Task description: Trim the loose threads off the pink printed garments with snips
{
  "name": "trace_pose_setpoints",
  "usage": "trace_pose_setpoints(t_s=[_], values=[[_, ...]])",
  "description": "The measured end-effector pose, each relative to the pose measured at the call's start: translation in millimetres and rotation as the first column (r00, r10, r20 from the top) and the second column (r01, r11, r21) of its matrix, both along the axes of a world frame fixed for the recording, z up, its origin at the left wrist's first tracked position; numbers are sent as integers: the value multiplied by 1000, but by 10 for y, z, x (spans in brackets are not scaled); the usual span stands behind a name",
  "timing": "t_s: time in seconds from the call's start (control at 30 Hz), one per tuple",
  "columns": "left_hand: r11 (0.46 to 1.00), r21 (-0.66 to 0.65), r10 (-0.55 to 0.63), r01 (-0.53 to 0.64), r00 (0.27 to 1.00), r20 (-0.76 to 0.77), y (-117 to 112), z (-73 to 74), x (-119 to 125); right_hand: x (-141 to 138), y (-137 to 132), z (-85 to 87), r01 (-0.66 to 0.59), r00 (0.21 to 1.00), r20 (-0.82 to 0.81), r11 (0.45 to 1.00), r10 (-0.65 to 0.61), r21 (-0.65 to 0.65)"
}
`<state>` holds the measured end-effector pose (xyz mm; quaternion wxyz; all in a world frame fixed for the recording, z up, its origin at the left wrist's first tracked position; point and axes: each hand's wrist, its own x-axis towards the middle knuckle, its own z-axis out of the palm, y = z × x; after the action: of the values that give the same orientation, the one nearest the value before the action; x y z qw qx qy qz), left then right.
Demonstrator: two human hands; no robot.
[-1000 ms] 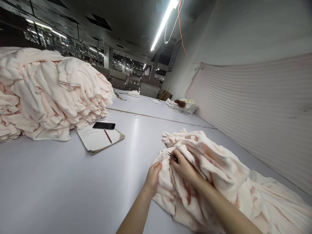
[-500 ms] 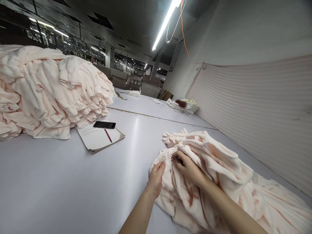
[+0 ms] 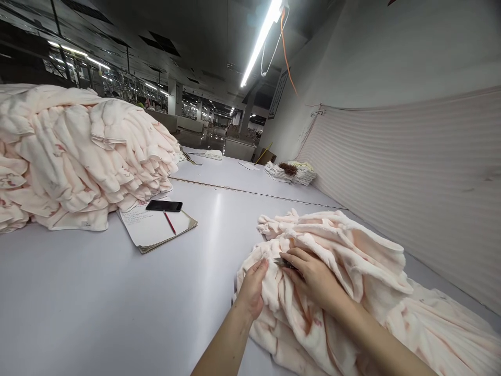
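A heap of pale pink fleece fabric [image 3: 352,271] lies on the white table [image 3: 97,303] in front of me. My left hand [image 3: 252,287] pinches a fold at the heap's left edge. My right hand [image 3: 313,277] rests on the fabric just beside it, fingers closed round a small dark metal tool [image 3: 284,262], probably thread snips, whose tip points at the fold that the left hand holds. Both forearms reach in from the bottom of the view.
A tall stack of folded pink fleece pieces [image 3: 78,156] stands at the left. Beside it lie a notebook [image 3: 156,230], a black phone [image 3: 164,206] and a red pen [image 3: 169,222]. A striped cloth wall [image 3: 410,177] borders the table's right side. Folded white pieces [image 3: 291,172] sit farther back.
Both hands have slid slightly down and toward me along the fabric edge, and the view has dipped. The grips look the same.
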<state>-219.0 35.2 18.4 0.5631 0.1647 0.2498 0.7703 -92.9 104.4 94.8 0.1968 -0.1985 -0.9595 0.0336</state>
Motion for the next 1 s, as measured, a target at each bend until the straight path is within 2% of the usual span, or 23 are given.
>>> trace_pose_setpoints(t_s=[0.2, 0.33, 0.43, 0.47, 0.5, 0.57, 0.63, 0.7, 0.73, 0.83, 0.93, 1.0], values=[[1000, -28, -5, 4, 999, -43, 19, 17, 45, 15, 37, 65, 4, 999, -37, 997, -7, -73], [1000, -24, 17, -20, 993, -114, 9, 82, 141, 89, 96, 105, 146, 975, -136, 968, -176, -203], [995, -16, 97, -103, 968, -232, -59, 148, 372, 123, 111, 164, 179, 963, -140, 931, -232, -318], [985, -14, 157, -171, 928, -337, -98, 161, 482, 127, 109, 184, 178, 965, -119, 921, -232, -346], [969, -7, 215, -247, 856, -470, -144, 167, 601, 129, 106, 200, 187, 969, -86, 914, -232, -361], [933, 41, 268, -357, 614, -742, -248, 158, 841, 136, 105, 212, 240, 966, -8, 906, -259, -347], [924, 97, 244, -369, 375, -894, -344, 128, 1036, 154, 121, 194, 304, 951, 44, 904, -305, -301], [937, 141, 217, -320, 216, -952, -398, 97, 1152, 184, 154, 160, 347, 936, 47, 899, -348, -268], [941, 161, 217, -298, 167, -962, -403, 86, 1178, 200, 174, 143, 361, 931, 40, 894, -364, -264], [941, 203, 242, -271, 121, -963, -322, 84, 1168, 238, 210, 139, 375, 923, 24, 883, -384, -282], [921, 246, 297, -301, 138, -945, -174, 126, 1124, 217, 159, 230, 347, 931, 13, 873, -365, -342], [913, 272, 330, -304, 159, -930, -97, 166, 1121, 139, 74, 311, 269, 954, -2, 861, -300, -431]])
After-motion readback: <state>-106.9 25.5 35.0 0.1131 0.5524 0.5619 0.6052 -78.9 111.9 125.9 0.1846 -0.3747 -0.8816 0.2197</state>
